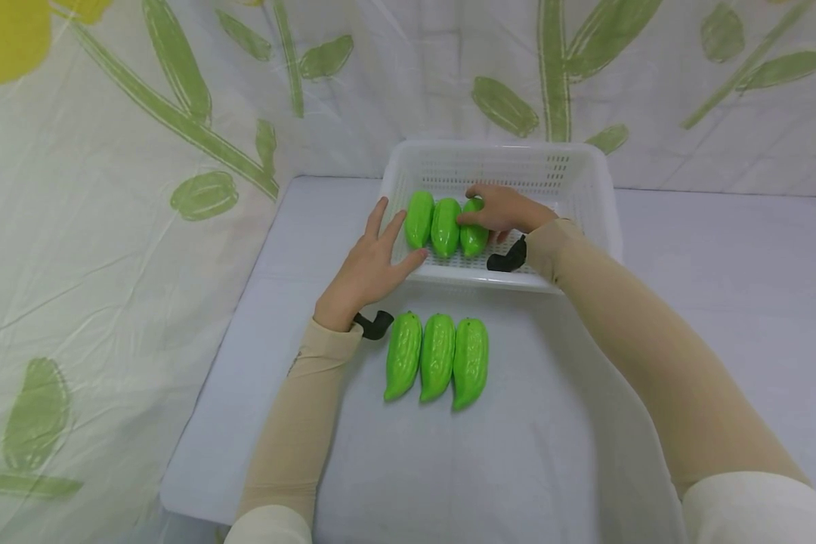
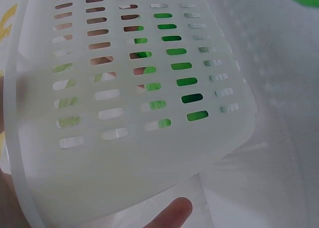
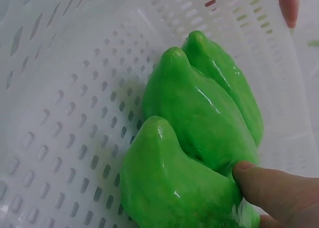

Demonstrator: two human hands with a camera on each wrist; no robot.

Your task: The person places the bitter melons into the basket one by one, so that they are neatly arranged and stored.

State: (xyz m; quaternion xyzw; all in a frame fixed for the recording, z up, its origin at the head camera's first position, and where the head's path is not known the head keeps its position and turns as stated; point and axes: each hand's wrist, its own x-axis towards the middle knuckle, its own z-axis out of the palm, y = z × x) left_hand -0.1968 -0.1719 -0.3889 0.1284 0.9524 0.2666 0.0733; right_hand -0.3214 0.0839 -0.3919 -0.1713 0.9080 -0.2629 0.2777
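In the head view a white plastic basket holds three shiny green bitter melons, side by side in its left half: the left one, the middle one and the right one. My right hand reaches in from the right and grips the right melon; in the right wrist view the thumb lies along its side. At the basket's left front corner is my left hand, fingers spread and straight, thumb over the front rim. The left wrist view shows the basket's slotted wall close up.
Three more bitter melons lie in a row on the white-covered table in front of the basket: left, middle, right. Behind the basket hangs a pale curtain with a green leaf print.
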